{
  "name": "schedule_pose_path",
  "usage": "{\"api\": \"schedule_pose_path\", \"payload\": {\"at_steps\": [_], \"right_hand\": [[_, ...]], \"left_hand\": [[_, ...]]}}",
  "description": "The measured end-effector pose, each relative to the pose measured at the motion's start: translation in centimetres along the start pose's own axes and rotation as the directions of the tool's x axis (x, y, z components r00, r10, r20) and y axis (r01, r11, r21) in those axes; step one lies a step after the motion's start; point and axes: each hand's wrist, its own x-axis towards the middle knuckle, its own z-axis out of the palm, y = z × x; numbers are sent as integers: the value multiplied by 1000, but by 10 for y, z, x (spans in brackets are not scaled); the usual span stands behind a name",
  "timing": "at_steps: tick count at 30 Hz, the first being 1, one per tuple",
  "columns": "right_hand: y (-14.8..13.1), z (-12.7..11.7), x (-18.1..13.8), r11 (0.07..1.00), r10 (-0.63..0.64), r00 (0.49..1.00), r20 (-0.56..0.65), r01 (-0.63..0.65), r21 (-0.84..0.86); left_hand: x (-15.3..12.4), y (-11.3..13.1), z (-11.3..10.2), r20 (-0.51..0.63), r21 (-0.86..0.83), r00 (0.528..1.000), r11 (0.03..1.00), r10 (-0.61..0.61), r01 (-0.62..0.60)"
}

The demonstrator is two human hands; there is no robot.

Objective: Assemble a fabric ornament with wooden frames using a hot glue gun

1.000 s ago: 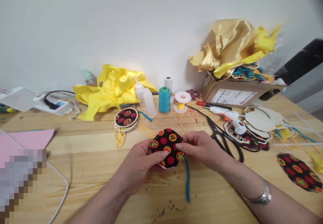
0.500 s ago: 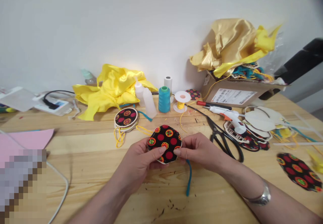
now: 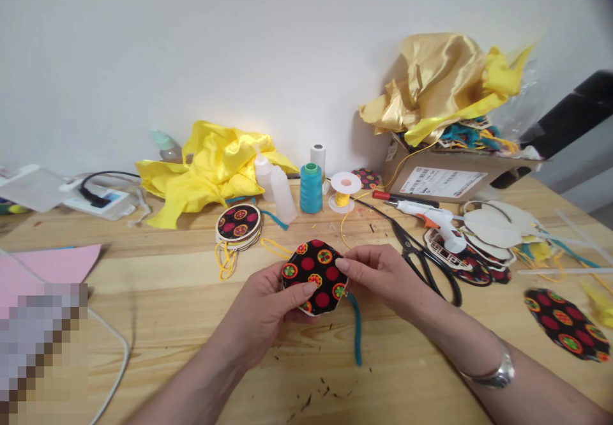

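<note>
Between my hands is a black fabric-covered disc (image 3: 317, 278) patterned with red dots and bright flowers, its pale edge showing below. My left hand (image 3: 275, 300) grips its left side, thumb lying across the front and fingers behind. On the upper right edge, my right hand (image 3: 378, 275) pinches the disc between thumb and fingers; the fingers behind are hidden. A teal cord (image 3: 357, 332) hangs from the disc's right side, and a yellow cord loop (image 3: 278, 247) sticks out at its upper left. Left of it lies a stack of similar discs (image 3: 239, 224).
Behind stand a teal thread cone (image 3: 311, 189), a yellow thread spool (image 3: 342, 196) and plastic bottles (image 3: 282, 198). Black scissors (image 3: 426, 265) and a white glue gun (image 3: 443, 224) lie to the right, before a cardboard box (image 3: 435, 173). Yellow satin (image 3: 205, 170) is heaped at back left.
My right thumb has moved up along the disc's right edge, uncovering the spot where the teal cord leaves it. The disc has shifted slightly right; my left hand keeps its hold.
</note>
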Motion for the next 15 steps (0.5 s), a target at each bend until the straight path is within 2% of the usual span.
{"api": "schedule_pose_path", "payload": {"at_steps": [3, 9, 15], "right_hand": [[3, 2, 1, 999, -3, 1000, -2, 3, 42], [4, 0, 0, 1000, -22, 1000, -11, 22, 0], [-2, -1, -1, 998, -57, 998, -31, 58, 22]], "left_hand": [[0, -1, 0, 20, 17, 1000, 1000, -6, 6], [-1, -3, 0, 35, 38, 999, 999, -5, 3], [-2, -3, -1, 149, 106, 988, 994, -41, 25]]}}
